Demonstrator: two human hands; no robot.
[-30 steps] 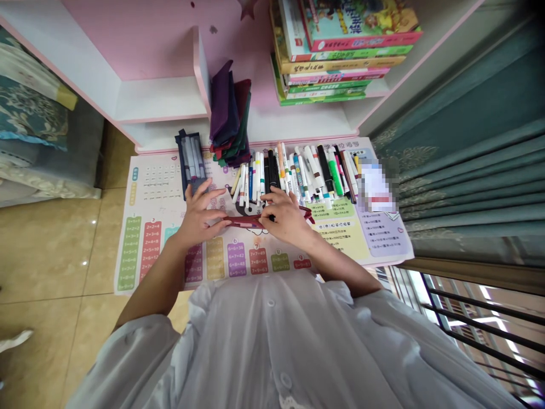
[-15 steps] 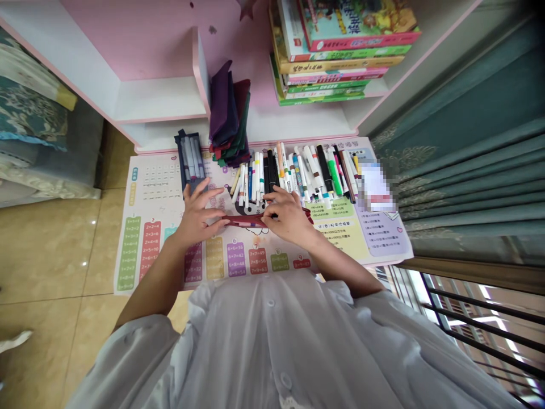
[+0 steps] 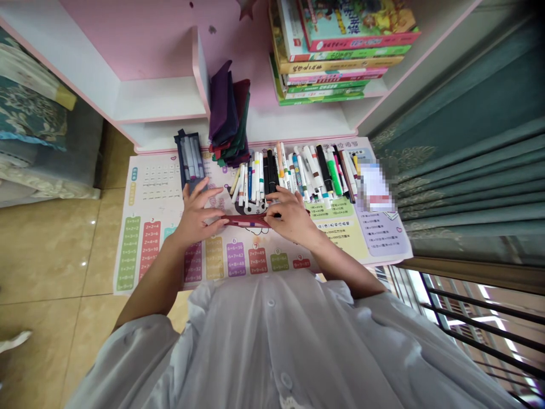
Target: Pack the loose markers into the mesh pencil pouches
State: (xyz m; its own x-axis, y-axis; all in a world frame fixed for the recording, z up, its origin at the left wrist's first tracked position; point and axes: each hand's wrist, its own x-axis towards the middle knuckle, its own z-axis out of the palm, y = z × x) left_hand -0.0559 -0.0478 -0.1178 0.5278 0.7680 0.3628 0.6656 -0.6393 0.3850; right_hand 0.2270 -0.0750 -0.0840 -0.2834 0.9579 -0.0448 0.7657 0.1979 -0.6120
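Note:
A dark red pencil pouch [image 3: 246, 220] lies low over the desk, stretched between my two hands. Its left end is pinched by the thumb and a finger of my left hand [image 3: 199, 215], whose other fingers are spread. My right hand [image 3: 292, 215] grips the pouch along its upper edge toward the right, covering most of that end. Just beyond the pouch lies a long row of marker pens [image 3: 293, 170] in many colours. Past my left fingertips is a dark blue pouch [image 3: 183, 156] with several grey pens showing through its clear front.
Folded purple, red and green pouches [image 3: 225, 116] are stacked against the shelf divider [image 3: 200, 71]. A tall pile of books [image 3: 336, 68] stands on the shelf at the back right. A blurred pale object [image 3: 378, 187] is at the desk's right, beside the teal curtain [image 3: 468, 147].
My right hand has shifted slightly to the right along the red pouch's edge. My left hand keeps its pinch, and the markers lie as before.

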